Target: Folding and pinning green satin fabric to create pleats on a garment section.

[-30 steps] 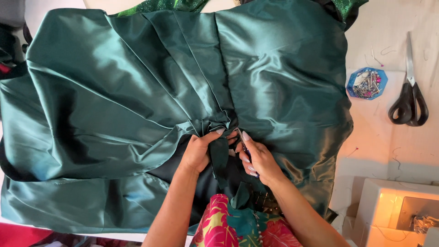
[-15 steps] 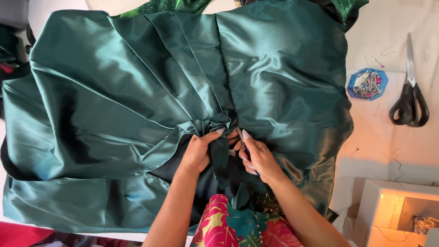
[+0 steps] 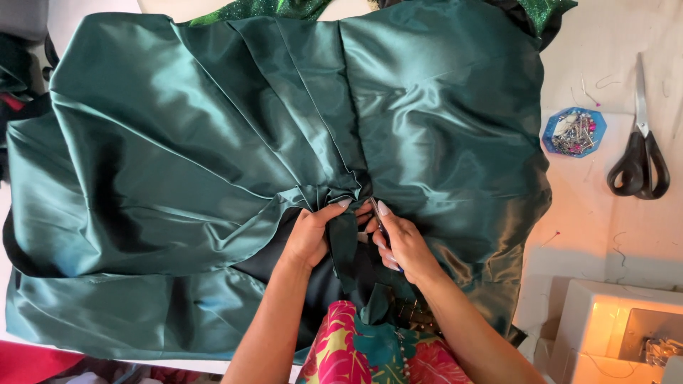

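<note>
mostly glossy dark green satin fabric (image 3: 213, 163), pleated

Probably a sewing workroom: scissors (image 3: 638, 160), pin dish (image 3: 574, 131), sewing machine (image 3: 619, 334) beside satin fabric (image 3: 213, 163).

A large spread of fabric (image 3: 213, 156) lay across the bench (image 3: 605, 235), covering nearly all of its left and middle. At the near edge of the fabric, where its pleats gathered, the left hand (image 3: 309, 235) and the right hand (image 3: 402, 242) sat side by side, with a folded strip (image 3: 343, 242) of the fabric between them. To the right of the fabric, on the bare bench, a pin dish (image 3: 574, 131) stood just beside the fabric's edge, and scissors (image 3: 640, 156) lay further right. A sewing machine (image 3: 619, 334) stood at the near right corner, nearer than both.
</note>
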